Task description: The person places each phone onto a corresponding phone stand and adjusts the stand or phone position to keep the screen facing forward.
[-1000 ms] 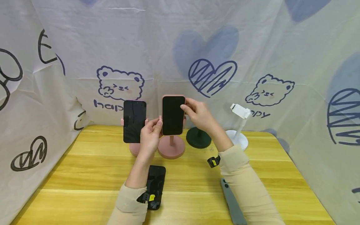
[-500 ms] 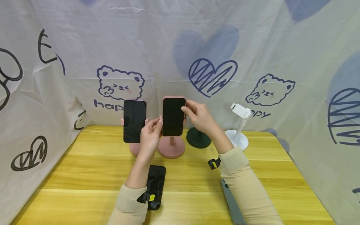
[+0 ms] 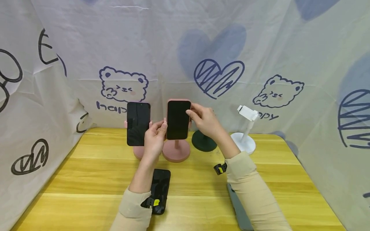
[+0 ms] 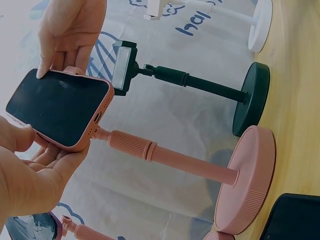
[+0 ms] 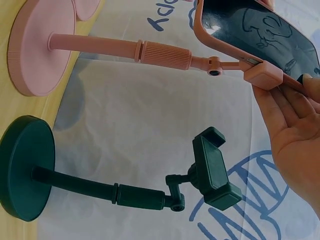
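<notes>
A phone in a pink case (image 3: 178, 120) sits upright in the clamp of a pink phone stand (image 3: 176, 151), dark screen facing me. My left hand (image 3: 154, 139) grips its left edge by the clamp, thumb in front and fingers behind in the left wrist view. At the upper right edge, my right hand (image 3: 206, 121) pinches the phone between thumb and fingers. The right wrist view shows a pink clamp jaw against the phone's side. Left of it, another dark phone (image 3: 138, 123) stands in a second pink stand (image 3: 138, 152), partly hidden by my left hand.
A green phone stand (image 4: 205, 85) with a bare clamp stands to the right, and a white stand (image 3: 243, 141) farther right. On the wooden table (image 3: 199, 192), a black phone (image 3: 160, 189) lies under my left forearm, a grey phone (image 3: 240, 208) beside my right sleeve.
The pink-cased phone has dipped very slightly, and my right hand has shifted down a little with it. My left hand keeps its hold in the same place.
</notes>
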A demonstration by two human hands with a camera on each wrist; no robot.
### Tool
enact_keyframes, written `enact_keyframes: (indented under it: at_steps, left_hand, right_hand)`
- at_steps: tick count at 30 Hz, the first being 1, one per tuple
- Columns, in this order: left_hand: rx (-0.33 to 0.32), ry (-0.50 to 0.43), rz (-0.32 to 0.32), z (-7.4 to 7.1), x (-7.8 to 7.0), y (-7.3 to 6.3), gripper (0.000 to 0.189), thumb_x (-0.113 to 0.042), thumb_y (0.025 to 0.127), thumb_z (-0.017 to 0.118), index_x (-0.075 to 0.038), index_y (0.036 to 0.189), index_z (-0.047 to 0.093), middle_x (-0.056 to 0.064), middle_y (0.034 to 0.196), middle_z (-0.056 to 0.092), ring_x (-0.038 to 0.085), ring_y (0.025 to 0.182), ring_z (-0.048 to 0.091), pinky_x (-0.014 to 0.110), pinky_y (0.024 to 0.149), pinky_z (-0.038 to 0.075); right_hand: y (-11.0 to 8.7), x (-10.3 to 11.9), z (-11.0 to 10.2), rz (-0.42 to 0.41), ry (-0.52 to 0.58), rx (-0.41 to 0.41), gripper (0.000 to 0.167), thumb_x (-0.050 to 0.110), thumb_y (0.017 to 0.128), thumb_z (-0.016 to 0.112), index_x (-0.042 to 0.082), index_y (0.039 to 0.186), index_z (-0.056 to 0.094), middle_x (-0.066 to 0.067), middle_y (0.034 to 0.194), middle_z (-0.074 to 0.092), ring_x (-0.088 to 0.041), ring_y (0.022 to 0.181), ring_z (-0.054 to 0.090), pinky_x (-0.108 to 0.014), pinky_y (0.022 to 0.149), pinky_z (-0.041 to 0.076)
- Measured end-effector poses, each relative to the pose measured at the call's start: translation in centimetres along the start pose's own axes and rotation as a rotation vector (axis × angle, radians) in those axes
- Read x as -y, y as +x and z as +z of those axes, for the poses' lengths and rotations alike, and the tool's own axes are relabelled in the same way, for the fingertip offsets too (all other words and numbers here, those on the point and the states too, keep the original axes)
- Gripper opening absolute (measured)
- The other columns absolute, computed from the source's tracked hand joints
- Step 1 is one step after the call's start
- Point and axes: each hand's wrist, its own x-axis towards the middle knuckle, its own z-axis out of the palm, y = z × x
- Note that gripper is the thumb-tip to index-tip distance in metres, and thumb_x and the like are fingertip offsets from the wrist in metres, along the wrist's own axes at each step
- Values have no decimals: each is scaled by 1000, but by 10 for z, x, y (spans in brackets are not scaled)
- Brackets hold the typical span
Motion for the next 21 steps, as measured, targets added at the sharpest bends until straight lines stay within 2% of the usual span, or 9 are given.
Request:
enact_keyframes:
  at_steps: [4, 7, 10, 13, 17, 21]
  left_hand:
    - [-3, -9, -1, 0, 0, -1, 37, -17, 111, 52, 4, 140, 61, 22, 118, 69, 10, 94, 65, 18, 86, 57]
    - [-9, -18, 1, 1, 0, -1, 36, -17, 111, 52, 4, 139, 61, 22, 116, 69, 10, 93, 66, 19, 86, 58]
    - [-5, -22, -3, 2, 1, 0, 36, -17, 111, 51, 5, 139, 60, 22, 119, 69, 13, 98, 68, 25, 91, 59]
    - [4, -29, -11, 2, 0, 0, 37, -17, 111, 51, 4, 140, 60, 22, 125, 68, 22, 108, 69, 35, 98, 58]
    - [19, -50, -19, 1, -1, 0, 37, -17, 111, 50, 4, 141, 58, 23, 129, 67, 29, 115, 68, 40, 101, 56]
    - [28, -53, -23, 0, 0, 0, 38, -17, 111, 49, 5, 141, 58, 23, 131, 66, 29, 118, 67, 41, 103, 55]
  right_hand:
    - [-2, 1, 3, 20, 11, -20, 24, 16, 109, 56, 1, 122, 69, -10, 86, 74, -24, 65, 60, -27, 51, 35]
    - [-4, 3, 7, 38, 9, -64, 26, 18, 109, 57, 0, 124, 69, -11, 86, 74, -25, 67, 60, -27, 52, 36]
    - [-7, 3, 12, 35, 21, -123, 27, 18, 109, 57, 0, 125, 68, -11, 84, 72, -22, 65, 60, -26, 52, 39]
    - [-9, 2, 19, 7, 45, -189, 28, 17, 108, 58, -1, 127, 68, -12, 80, 71, -21, 63, 61, -25, 52, 43]
    - [-15, 0, 26, -17, 87, -262, 32, 14, 107, 60, -2, 134, 65, -17, 99, 76, -31, 68, 65, -23, 64, 53]
    - [-22, -1, 31, -71, 118, -326, 37, 8, 105, 63, -3, 140, 60, -20, 127, 71, -34, 100, 73, -34, 89, 61]
